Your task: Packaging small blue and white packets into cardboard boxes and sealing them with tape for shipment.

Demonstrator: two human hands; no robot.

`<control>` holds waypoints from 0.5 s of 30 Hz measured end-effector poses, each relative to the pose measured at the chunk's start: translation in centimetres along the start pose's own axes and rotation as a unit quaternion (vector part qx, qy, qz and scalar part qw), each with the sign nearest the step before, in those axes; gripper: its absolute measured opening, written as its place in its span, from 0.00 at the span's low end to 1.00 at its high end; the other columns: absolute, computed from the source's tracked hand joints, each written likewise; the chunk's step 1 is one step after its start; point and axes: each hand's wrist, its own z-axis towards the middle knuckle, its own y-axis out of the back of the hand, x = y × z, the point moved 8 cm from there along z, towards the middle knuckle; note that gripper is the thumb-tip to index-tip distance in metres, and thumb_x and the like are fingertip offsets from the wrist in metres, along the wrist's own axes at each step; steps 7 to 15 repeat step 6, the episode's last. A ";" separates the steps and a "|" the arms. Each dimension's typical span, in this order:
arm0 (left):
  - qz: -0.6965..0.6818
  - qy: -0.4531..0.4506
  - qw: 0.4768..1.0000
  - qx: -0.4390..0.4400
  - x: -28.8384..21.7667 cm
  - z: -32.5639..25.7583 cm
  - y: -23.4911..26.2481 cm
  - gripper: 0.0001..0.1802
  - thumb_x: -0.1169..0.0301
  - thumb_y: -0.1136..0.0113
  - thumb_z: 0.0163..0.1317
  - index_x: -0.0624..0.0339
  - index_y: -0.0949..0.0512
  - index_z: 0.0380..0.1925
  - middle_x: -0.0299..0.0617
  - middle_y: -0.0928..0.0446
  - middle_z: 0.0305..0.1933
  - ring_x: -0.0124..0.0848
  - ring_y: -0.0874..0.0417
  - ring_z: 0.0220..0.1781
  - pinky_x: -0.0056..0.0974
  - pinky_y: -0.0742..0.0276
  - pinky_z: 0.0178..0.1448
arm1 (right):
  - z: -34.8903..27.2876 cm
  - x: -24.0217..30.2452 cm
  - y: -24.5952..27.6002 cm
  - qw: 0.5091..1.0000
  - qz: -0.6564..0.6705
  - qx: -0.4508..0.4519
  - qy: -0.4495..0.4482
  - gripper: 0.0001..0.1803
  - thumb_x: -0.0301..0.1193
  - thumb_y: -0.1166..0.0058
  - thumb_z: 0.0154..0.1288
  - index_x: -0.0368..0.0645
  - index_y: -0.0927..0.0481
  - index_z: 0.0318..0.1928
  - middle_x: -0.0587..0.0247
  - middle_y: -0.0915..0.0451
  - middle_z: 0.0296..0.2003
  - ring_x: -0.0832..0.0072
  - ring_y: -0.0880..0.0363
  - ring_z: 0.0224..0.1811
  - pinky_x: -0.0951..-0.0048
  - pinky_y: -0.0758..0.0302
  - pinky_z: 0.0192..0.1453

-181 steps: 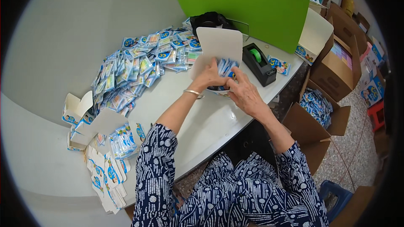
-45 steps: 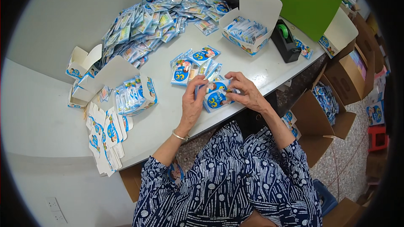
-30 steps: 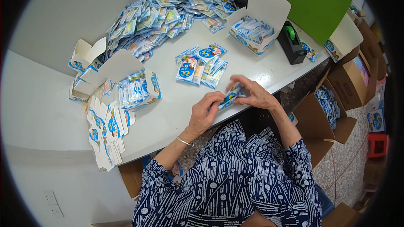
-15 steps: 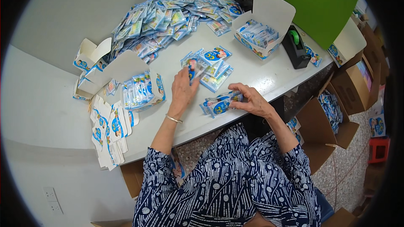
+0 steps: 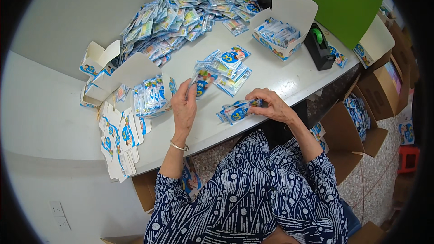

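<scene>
A small packing workshop: sachets (image 5: 181, 16) heaped at the tabletop's (image 5: 289, 81) far edge, flat cartons (image 5: 118, 142), tape dispenser (image 5: 318, 47).

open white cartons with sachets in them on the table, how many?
2: one open carton at the far right by the black tape dispenser, one open carton just left of the left hand. Empty ones excluded.
</scene>
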 end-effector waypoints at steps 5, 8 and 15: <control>-0.014 -0.082 0.980 0.182 -3.3 -2.0 -4.5 0.11 0.73 0.44 0.66 0.63 0.21 0.46 0.45 0.17 0.39 0.38 0.19 0.33 0.36 0.25 0.40 | -0.6 -0.4 0.0 0.998 0.018 -0.046 0.040 0.19 0.26 0.32 0.49 0.40 0.24 0.43 0.57 0.38 0.63 0.59 0.39 0.66 0.61 0.41 0.70; -0.017 -0.072 0.965 0.250 -2.6 -2.7 -5.7 0.12 0.73 0.46 0.67 0.62 0.21 0.48 0.45 0.16 0.44 0.37 0.18 0.36 0.35 0.24 0.43 | -0.7 0.0 0.1 0.994 -0.033 -0.076 0.077 0.18 0.26 0.33 0.51 0.42 0.24 0.43 0.60 0.39 0.64 0.58 0.39 0.65 0.59 0.41 0.70; -0.017 -0.072 0.965 0.250 -2.6 -2.7 -5.7 0.12 0.73 0.46 0.67 0.62 0.21 0.48 0.45 0.16 0.44 0.37 0.18 0.36 0.35 0.24 0.43 | -0.7 0.0 0.1 0.994 -0.033 -0.076 0.077 0.18 0.26 0.33 0.51 0.42 0.24 0.43 0.60 0.39 0.64 0.58 0.39 0.65 0.59 0.41 0.70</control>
